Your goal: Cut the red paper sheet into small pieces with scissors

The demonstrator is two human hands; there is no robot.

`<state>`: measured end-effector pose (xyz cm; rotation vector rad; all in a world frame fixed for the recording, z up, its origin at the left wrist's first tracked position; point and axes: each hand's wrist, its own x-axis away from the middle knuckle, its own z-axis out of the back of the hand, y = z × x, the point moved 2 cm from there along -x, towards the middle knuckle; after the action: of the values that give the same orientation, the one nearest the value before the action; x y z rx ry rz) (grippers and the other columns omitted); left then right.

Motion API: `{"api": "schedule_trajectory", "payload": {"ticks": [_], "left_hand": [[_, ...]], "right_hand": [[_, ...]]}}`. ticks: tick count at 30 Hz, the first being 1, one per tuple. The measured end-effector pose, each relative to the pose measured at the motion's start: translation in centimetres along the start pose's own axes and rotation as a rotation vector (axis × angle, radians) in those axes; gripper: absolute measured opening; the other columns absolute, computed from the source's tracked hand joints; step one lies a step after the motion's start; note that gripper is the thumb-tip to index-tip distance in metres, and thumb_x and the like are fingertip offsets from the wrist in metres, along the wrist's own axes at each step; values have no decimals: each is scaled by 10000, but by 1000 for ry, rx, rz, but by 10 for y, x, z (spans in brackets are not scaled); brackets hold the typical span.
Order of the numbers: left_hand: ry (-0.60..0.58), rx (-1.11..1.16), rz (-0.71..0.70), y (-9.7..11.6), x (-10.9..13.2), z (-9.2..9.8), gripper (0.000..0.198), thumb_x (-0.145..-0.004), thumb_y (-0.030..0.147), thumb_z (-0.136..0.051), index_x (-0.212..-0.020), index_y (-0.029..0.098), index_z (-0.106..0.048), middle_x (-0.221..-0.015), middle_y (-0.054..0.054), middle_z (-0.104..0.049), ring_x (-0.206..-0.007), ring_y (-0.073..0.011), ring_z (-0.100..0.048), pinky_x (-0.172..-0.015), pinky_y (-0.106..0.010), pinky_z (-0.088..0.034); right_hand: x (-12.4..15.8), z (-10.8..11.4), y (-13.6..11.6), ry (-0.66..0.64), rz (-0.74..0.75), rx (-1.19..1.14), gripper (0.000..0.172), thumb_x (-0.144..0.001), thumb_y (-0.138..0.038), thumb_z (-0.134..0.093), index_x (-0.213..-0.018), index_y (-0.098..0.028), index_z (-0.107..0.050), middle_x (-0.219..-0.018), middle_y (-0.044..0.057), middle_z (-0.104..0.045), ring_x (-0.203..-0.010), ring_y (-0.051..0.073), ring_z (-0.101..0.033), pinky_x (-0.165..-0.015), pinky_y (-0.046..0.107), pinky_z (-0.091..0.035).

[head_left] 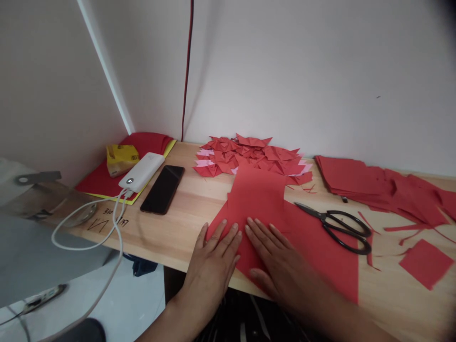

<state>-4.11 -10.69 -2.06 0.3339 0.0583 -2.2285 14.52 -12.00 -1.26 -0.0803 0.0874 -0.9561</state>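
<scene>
Both hands lie flat with fingers stretched out on red paper at the table's front. My left hand (213,261) rests on the left edge of a large red paper sheet (331,266). Beside it, my right hand (274,256) presses on the same red paper, its fingers pointing away from me. A smaller red paper piece (260,190) extends beyond the fingertips toward the folded pieces. Black-handled scissors (333,225) lie to the right, with their blades partly over the large sheet. Neither hand grips anything.
Folded red and pink paper pieces (249,154) are heaped by the wall. Stacked red paper (342,175), offcuts and a red square (426,263) lie right. On the left are a black phone (163,190), a white power bank (141,172) with cables, and a yellow packet (122,159).
</scene>
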Motion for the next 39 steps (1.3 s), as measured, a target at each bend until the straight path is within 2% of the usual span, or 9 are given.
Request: {"api": "schedule_trajectory", "payload": {"ticks": [4,7,10,13,16,21,29,39], "left_hand": [[40,48,-11,-4,0,2,398,-990,281,-417,-1374,232,-510,-1411,-13,-558,-1330,-212,-471,-1157,-453,-255],[76,108,-10,-11,-2,4,371,-975,213,-440,-1332,219,-541,-1344,-19,-618,-1264,-207,-539,-1092,-436,-363],[114,128,-6,-18,-9,6,352,-962,186,-476,-1305,163,-554,-1280,-58,-662,-1179,-209,-598,-992,-392,-465],[138,61,-10,-20,-21,7,326,-948,223,-523,-1255,140,-594,-1270,-98,-661,-1113,-245,-619,-934,-401,-502],[98,-21,-58,-21,-32,7,272,-928,224,-557,-1167,125,-642,-1177,-104,-699,-1043,-260,-633,-883,-391,-521],[33,-63,-165,-24,-39,9,216,-929,197,-545,-1092,110,-656,-1133,-105,-698,-1052,-253,-613,-916,-369,-503],[42,88,-100,-32,-41,2,230,-972,260,-473,-1088,148,-637,-1109,-84,-693,-1043,-212,-602,-971,-375,-472],[36,184,-74,-32,-43,9,289,-997,237,-391,-1010,196,-677,-1004,-63,-710,-961,-193,-617,-878,-368,-513]], "right_hand": [[11,-2,22,76,-40,61,610,-963,-404,-426,-1455,-44,-402,-1515,172,-374,-1380,267,-415,-1091,493,-424],[12,0,38,122,-22,92,523,-971,-343,-434,-1405,-56,-481,-1444,171,-491,-1297,269,-524,-1045,491,-472],[6,6,46,136,-7,112,392,-969,-242,-450,-1301,-89,-593,-1328,145,-620,-1136,244,-652,-927,420,-564],[-2,15,48,165,30,153,321,-954,-133,-447,-1192,-103,-661,-1245,130,-682,-1016,221,-708,-819,355,-604],[-6,20,47,181,76,219,337,-894,-30,-464,-1155,-100,-666,-1205,136,-703,-961,220,-722,-767,329,-611],[-12,20,40,117,118,346,511,-716,124,-466,-1153,-78,-636,-1202,167,-692,-915,223,-719,-698,293,-599],[-27,22,27,-130,37,358,333,-813,62,-452,-1030,-104,-642,-1076,193,-673,-828,236,-679,-562,281,-537],[-30,29,15,-145,42,411,342,-794,80,-441,-1005,-74,-661,-964,192,-690,-803,275,-667,-448,294,-439]]}}
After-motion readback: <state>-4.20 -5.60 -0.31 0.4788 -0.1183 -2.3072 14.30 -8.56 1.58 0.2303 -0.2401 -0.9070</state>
